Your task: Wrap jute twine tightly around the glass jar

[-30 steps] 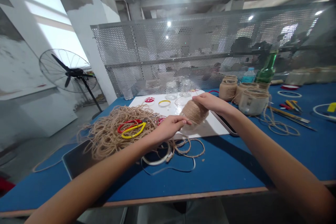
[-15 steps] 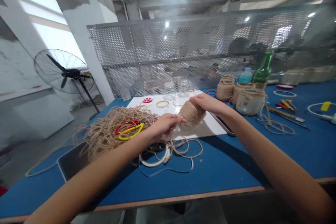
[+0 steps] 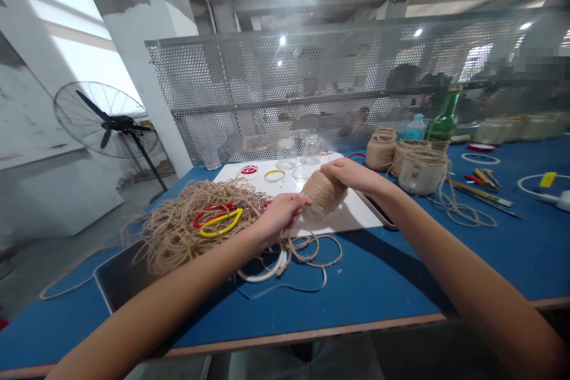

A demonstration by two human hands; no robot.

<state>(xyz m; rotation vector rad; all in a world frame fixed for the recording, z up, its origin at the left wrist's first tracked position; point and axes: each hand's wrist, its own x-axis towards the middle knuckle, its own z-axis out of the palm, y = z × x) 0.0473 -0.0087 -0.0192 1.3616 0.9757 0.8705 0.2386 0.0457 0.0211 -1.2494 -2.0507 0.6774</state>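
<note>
Held jar: the string-wrapped jar (image 3: 328, 191) is tilted in the air over the right part of the white sheet (image 3: 356, 214), brown string around its middle and bare glass at the lower end.
Right hand: the right hand (image 3: 347, 173), above the sheet's right part, is clamped on the jar's upper end.
Left hand: the left hand (image 3: 285, 214), over the sheet's near edge, has thumb and finger pinched together at the jar's left side; whether a strand lies between them I cannot tell.
String pile: a loose heap of string (image 3: 173, 237) lies left of the sheet, with red-and-yellow-handled scissors (image 3: 221, 222) on top.
On the sheet: a yellow ring (image 3: 274, 176) and a red-and-white roll (image 3: 249, 170) lie toward its far left; two clear jars stand at its far edge.
Right of the sheet: more wrapped jars (image 3: 380, 151) and a green bottle (image 3: 444, 119) stand on the blue table (image 3: 365, 291).
Near side of the sheet: a white ring (image 3: 262, 277) and loops of string.
</note>
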